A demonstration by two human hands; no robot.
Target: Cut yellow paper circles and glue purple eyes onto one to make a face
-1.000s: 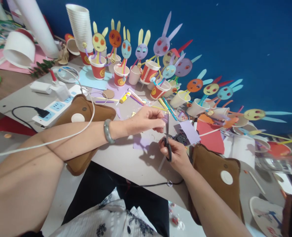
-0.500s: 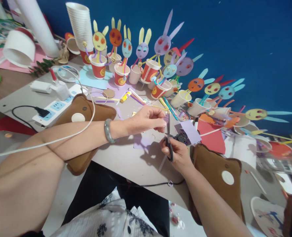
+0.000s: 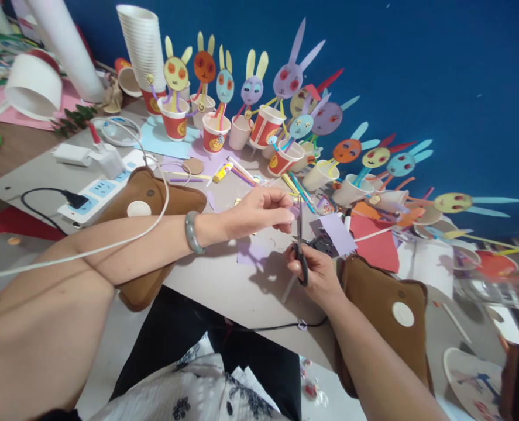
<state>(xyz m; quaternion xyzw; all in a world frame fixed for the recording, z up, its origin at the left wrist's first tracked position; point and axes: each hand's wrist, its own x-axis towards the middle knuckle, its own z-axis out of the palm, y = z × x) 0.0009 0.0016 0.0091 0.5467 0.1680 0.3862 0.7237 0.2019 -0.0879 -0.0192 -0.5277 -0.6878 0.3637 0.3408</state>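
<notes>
Above table [image 3: 224,286], left hand [image 3: 260,213] still pinching purple paper [image 3: 295,211], scissors [image 3: 302,257] alongside

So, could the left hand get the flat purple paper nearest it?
Probably yes: the flat purple paper lies close by the left hand with nothing seen on top, though that hand's fingers already pinch a small purple piece.

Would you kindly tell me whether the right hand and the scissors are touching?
Touching. The head view shows it plainly: the right hand has its fingers around the black handles of the scissors.
</notes>
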